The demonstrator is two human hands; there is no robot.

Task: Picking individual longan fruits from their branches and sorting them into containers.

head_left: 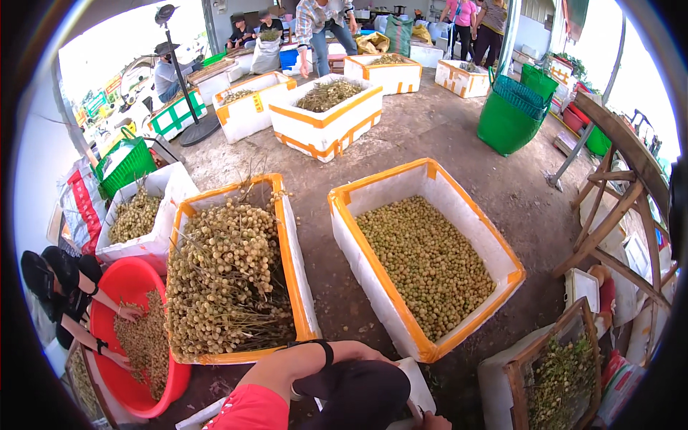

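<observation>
My left forearm, red-sleeved with a black wristband, reaches across the lower edge. My left hand [369, 351] is beside my black-clad knee [365, 394], its fingers hidden. At the bottom edge only a little of my right hand [435, 421] shows, near a white foam piece [417, 383]; what either hand holds is not visible. In front, to the left, a white foam box with orange tape [307, 304] is heaped with stemmed bunches of round tan fruit [229, 265], like longans. The similar box [344, 233] on the right holds loose fruit [423, 258].
At left, another person's hands [129, 312] work in a red basin [107, 276] of small fruit. A wood-framed screen [514, 387] with leafy fruit leans at lower right, below a wooden stand [609, 215]. Green baskets [505, 122] and more foam boxes [322, 127] stand farther off; people are behind.
</observation>
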